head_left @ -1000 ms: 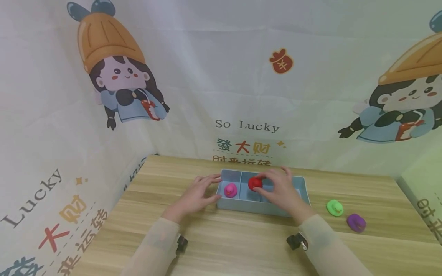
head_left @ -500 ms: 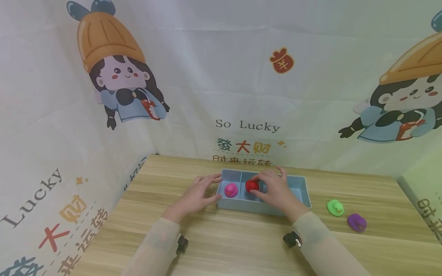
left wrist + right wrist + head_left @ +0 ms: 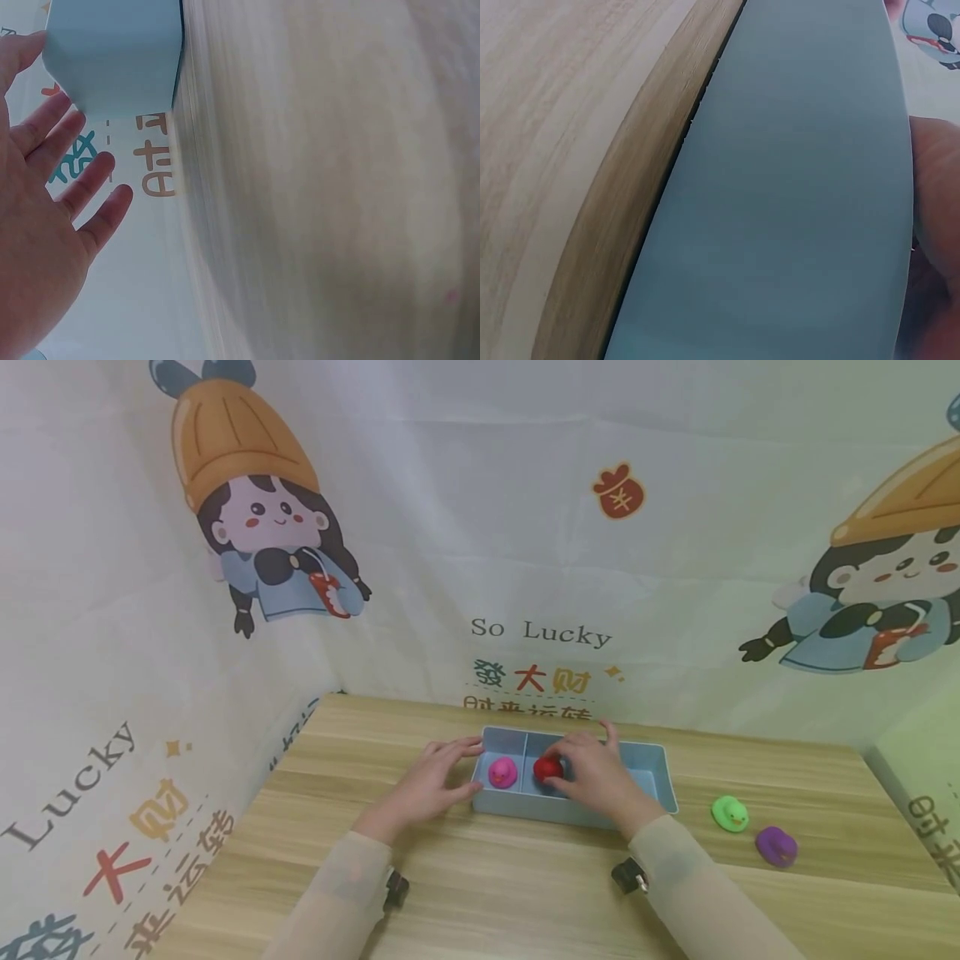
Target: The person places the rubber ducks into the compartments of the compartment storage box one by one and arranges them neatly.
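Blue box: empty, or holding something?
Not empty: in the head view, the blue box has a pink duck sitting in its leftmost compartment.

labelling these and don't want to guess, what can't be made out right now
Head: part of the red toy and of the floor of the blue tray, covered by the right hand.
Head: the finer features of the purple toy, too small.
Left wrist: the tray's inside and the pink duck, behind the outer wall; the left hand, partly cut off by the left edge.
Right wrist: the tray's inside, behind its wall; much of the right hand, past the right edge.
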Demonstrator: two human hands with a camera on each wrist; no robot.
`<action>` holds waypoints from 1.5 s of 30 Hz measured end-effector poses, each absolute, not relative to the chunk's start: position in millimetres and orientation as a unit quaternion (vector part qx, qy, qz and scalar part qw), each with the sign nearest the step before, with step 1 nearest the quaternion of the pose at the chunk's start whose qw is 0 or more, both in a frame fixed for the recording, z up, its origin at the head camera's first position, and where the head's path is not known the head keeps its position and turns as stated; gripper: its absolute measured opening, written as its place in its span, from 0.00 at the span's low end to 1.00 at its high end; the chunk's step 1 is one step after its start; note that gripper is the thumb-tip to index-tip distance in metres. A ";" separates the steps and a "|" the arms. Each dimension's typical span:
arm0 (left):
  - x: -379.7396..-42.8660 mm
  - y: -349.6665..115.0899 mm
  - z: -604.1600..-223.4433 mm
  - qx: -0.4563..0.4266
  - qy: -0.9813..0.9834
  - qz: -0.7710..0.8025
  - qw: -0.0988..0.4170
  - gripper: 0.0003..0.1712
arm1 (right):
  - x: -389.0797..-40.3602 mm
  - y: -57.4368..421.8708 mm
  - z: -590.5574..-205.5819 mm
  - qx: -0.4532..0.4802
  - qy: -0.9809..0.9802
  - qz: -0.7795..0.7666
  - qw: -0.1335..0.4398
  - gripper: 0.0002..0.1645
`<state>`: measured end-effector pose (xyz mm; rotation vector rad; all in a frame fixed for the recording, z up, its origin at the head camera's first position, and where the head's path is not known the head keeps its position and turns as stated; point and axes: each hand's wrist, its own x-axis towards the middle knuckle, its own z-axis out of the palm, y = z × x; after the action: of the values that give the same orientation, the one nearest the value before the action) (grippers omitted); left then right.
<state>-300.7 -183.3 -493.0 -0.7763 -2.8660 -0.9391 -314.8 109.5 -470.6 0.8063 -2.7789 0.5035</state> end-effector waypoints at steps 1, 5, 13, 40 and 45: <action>-300.7 -183.2 -492.9 -0.250 -0.920 -0.301 0.014 0.36 | -315.2 108.9 -470.6 0.273 -0.943 0.166 0.099 0.19; -300.8 -183.4 -492.7 -0.251 -0.920 -0.301 0.015 0.36 | -316.9 106.0 -469.7 0.273 -0.946 0.154 0.087 0.19; -301.0 -183.7 -492.8 -0.247 -0.921 -0.301 0.011 0.37 | -320.9 102.8 -470.2 0.273 -0.948 0.146 0.073 0.18; -297.7 -183.2 -492.3 -0.243 -0.920 -0.308 0.008 0.36 | -311.1 102.7 -474.6 0.252 -0.941 0.207 0.093 0.15; -297.9 -181.1 -492.1 -0.237 -0.920 -0.312 0.009 0.36 | -303.2 110.7 -474.3 0.262 -0.926 0.244 0.124 0.12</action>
<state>-297.9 -181.1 -492.1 -0.7405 -2.8751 -0.9739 -303.2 110.7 -474.3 0.7641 -2.6990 0.7115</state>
